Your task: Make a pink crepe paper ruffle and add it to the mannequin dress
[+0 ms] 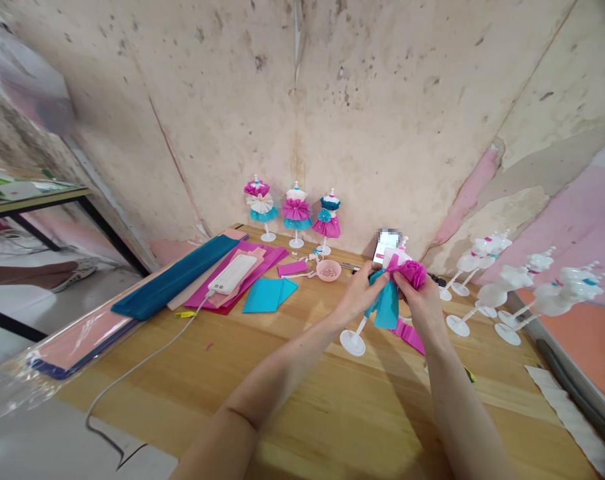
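A small white mannequin [353, 341] on a round base stands tilted between my hands, its upper body wrapped in crepe paper. My left hand [358, 293] is closed on a strip of blue crepe paper [386, 308] that hangs down the mannequin's front. With thumb and fingers pressed together, my right hand [423, 301] grips the ruffled magenta crepe paper [409, 272] at the mannequin's side. Both hands partly hide the figure's waist. Behind it a lit phone [386, 243] leans against the wall. A folded magenta strip [408, 335] lies below my right hand.
Three dressed mannequins [296, 217] stand along the wall. Several bare white mannequins [552, 293] stand at the right. A pink bowl of beads [328, 270], blue paper squares [269, 295], stacked crepe paper [177, 280] and a white power bank [228, 273] with a cable occupy the left side.
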Tool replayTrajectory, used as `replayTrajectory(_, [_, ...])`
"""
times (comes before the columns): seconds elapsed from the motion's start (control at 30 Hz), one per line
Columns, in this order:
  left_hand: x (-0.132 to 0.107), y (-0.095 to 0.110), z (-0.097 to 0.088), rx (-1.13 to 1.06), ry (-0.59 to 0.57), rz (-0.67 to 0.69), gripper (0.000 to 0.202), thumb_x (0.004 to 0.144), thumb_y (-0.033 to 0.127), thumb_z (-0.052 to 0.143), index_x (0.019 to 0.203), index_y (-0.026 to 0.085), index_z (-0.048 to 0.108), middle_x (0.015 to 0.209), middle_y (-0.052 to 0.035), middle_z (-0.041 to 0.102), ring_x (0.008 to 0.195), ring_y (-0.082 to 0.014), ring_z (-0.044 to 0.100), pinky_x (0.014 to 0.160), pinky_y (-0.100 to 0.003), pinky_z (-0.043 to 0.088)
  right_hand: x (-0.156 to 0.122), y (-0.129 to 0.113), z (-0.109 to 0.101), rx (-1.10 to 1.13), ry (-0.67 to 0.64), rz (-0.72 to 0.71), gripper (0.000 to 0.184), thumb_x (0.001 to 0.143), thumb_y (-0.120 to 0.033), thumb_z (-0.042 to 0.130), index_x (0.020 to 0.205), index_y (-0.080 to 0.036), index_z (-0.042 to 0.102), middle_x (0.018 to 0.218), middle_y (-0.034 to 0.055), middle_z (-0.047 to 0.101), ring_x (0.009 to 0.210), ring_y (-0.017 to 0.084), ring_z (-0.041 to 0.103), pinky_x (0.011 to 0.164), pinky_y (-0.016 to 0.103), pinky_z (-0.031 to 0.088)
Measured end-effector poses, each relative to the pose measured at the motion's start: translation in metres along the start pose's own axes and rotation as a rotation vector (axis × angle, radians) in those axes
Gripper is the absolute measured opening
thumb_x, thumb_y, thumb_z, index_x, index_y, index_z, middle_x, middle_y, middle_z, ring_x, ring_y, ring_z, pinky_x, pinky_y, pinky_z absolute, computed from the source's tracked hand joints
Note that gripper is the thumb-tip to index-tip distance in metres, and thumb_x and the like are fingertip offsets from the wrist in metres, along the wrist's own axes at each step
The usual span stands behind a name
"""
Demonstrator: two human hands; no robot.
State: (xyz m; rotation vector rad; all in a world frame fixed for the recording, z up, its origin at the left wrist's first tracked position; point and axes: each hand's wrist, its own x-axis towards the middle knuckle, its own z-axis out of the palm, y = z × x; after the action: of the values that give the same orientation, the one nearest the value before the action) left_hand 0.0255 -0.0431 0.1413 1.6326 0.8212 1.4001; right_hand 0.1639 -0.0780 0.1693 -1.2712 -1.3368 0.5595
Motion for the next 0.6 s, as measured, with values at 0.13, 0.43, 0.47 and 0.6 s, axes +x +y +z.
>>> replayTrajectory(0.13, [0.0013,0.0055,-0.0039,-0.022,0.009,-0.020,0.030,0.089,0.040,0.053,0.107,0.017,0.057,0.107,-0.0083,0.064,0.101,-0.0195,0.060,0.088,-0.032,0.047,0.0011,0.0005,-0.0040,0.099,-0.073,0.077,0.034,0.078,-0.053,0.065,0.076,-0.020,0.059,0.056,-0.0030,0.052,0.048,0.011,0.040,0.043,0.024,0.029])
replayTrajectory(0.43, [0.0021,0.0071,-0.0047,-0.028,0.019,-0.041,0.030,0.088,0.041,0.055,0.105,0.017,0.058,0.107,-0.0078,0.064,0.101,-0.0195,0.059,0.088,-0.032,0.046,0.0024,-0.0018,-0.0077,0.202,-0.158,0.096,0.029,0.076,-0.047,0.070,0.077,-0.019,0.062,0.058,-0.0022,0.054,0.049,0.010,0.039,0.044,0.024,0.027])
replayTrajectory(0.47, [0.0019,0.0068,-0.0045,-0.026,0.017,-0.036,0.029,0.088,0.041,0.054,0.105,0.017,0.058,0.106,-0.0075,0.064,0.100,-0.0193,0.060,0.088,-0.032,0.046,0.0020,-0.0027,-0.0073,0.203,-0.156,0.094,0.028,0.076,-0.047,0.070,0.077,-0.019,0.063,0.057,-0.0025,0.053,0.049,0.010,0.039,0.044,0.024,0.028])
replayTrajectory(0.6, [0.0010,0.0069,-0.0040,-0.003,-0.001,-0.009,0.027,0.089,0.038,0.053,0.105,0.017,0.058,0.106,-0.0073,0.064,0.100,-0.0188,0.060,0.087,-0.031,0.046,0.0002,-0.0068,-0.0057,0.110,-0.092,0.038,0.027,0.075,-0.044,0.071,0.083,-0.019,0.065,0.061,-0.0022,0.056,0.053,0.011,0.044,0.049,0.025,0.035])
